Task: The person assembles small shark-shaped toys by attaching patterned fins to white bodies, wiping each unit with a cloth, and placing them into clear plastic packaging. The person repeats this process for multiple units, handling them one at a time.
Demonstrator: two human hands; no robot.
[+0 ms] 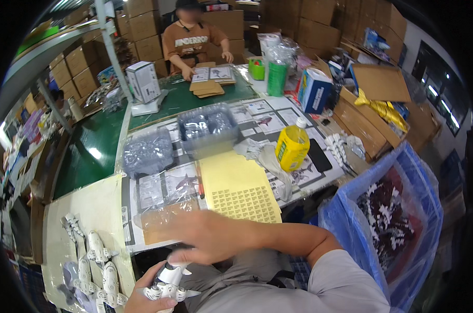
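At the lower edge, my left hand (149, 293) is closed round a white toy body (170, 277) with fins and a dark section at its upper end. My right hand (208, 237) reaches across from the right, its thumb at the toy's upper end. Its fingers are smeared by motion, so their grip cannot be made out. Left of my hands, several similar white toy bodies (110, 281) with dark markings lie on a cream-coloured board. Beyond my right hand is a piece of brown card (152, 221) under clear plastic.
Yellow label sheets (236, 182) and a red pen (200, 180) lie ahead. Behind them stand plastic-wrapped trays (208, 128), a yellow bottle (293, 146) and a black phone (320, 155). A blue plastic-lined bin (346, 219) of parts is at right. Another person (195, 41) works across the table.
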